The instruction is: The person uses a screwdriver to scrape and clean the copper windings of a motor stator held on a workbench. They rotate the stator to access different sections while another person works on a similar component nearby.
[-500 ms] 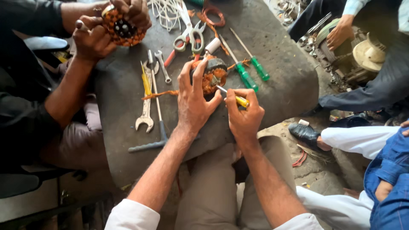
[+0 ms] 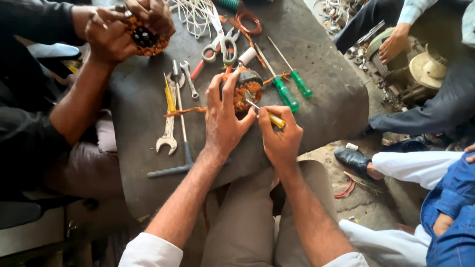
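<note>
My left hand (image 2: 223, 116) grips a small motor winding (image 2: 246, 90) with orange copper coils, holding it down on the dark work slab (image 2: 326, 94). My right hand (image 2: 280, 136) pinches a yellow-handled screwdriver (image 2: 269, 117), its tip against the orange coils. Both forearms reach up from the bottom of the view over my brown trousers.
On the slab lie two green-handled screwdrivers (image 2: 286, 94), scissors (image 2: 220, 44), spanners (image 2: 168, 133), a long T-handled tool (image 2: 184, 143) and white string. Another person's hands (image 2: 123, 29) hold a second winding at top left. Other people sit at right beside motor parts (image 2: 420, 69).
The hands and tool have barely shifted on the winding; the view has moved slightly.
</note>
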